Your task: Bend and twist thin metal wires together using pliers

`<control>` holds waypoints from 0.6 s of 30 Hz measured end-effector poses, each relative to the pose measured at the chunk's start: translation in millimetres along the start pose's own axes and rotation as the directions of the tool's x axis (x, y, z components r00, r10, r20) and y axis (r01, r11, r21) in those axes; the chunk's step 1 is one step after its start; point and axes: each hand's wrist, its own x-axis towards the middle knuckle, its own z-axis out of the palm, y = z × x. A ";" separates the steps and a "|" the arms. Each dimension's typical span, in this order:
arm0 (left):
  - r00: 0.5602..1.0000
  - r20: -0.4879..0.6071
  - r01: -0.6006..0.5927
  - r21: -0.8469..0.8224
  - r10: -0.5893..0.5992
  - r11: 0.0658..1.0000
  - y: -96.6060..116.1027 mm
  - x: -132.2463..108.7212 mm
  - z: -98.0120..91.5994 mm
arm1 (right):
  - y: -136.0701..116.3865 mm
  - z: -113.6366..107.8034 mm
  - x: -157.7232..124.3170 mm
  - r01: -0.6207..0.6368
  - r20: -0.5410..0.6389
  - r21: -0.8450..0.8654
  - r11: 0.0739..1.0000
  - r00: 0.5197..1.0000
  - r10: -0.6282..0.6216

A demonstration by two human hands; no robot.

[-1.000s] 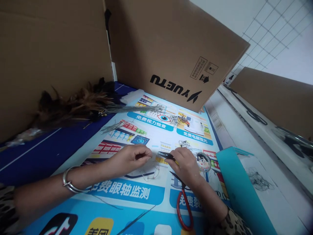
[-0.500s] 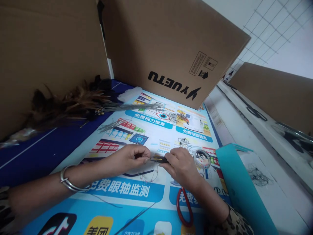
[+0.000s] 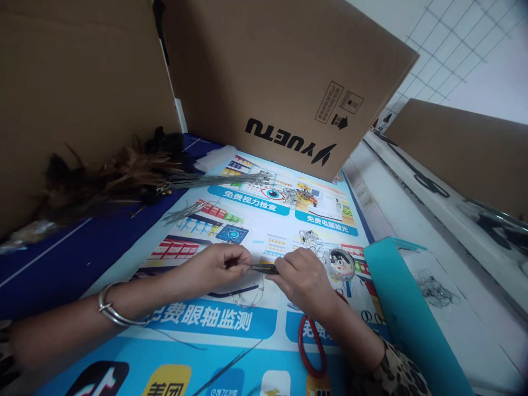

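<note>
Right hand [image 3: 306, 279] is gripping pliers [image 3: 266, 269] pointing 9 o'clock; left hand [image 3: 225, 267] is pinching, contents unclear. Slipping grip could be nipping left hand.

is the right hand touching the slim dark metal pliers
Touching: the head view shows the right hand wrapped around the pliers, their tips protruding leftward.

Bare hands: mine, left hand [image 3: 225, 267] and right hand [image 3: 305, 278], bare up the forearms to the cuffs
Bangle [image 3: 104, 308]: silver-coloured, rounded, shiny, loose on my left arm, with a small raised knot
Right sleeve [image 3: 400, 373]: leopard print, dark blotches on tan
Left sleeve [image 3: 7, 355]: dim at the edge, probably the same spotted cloth
</note>
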 end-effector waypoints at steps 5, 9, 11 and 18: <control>1.000 -0.012 -0.007 0.002 0.007 1.000 -0.4 0.0 0.6 | 0.3 2.0 -0.8 0.020 -0.025 0.003 1.000 0.999 -0.020; 1.000 -0.019 -0.009 0.006 0.009 1.000 0.0 0.4 0.8 | 0.4 3.4 -1.6 0.031 -0.050 0.003 1.000 0.998 -0.031; 1.000 -0.025 -0.008 0.004 0.008 1.000 -0.4 0.7 1.1 | 0.7 3.9 -1.8 0.032 -0.055 0.002 0.999 0.998 -0.032; 1.000 -0.023 -0.005 -0.013 0.004 1.000 -2.9 0.8 1.5 | 1.1 5.4 -1.5 0.037 -0.069 0.002 0.999 0.997 -0.037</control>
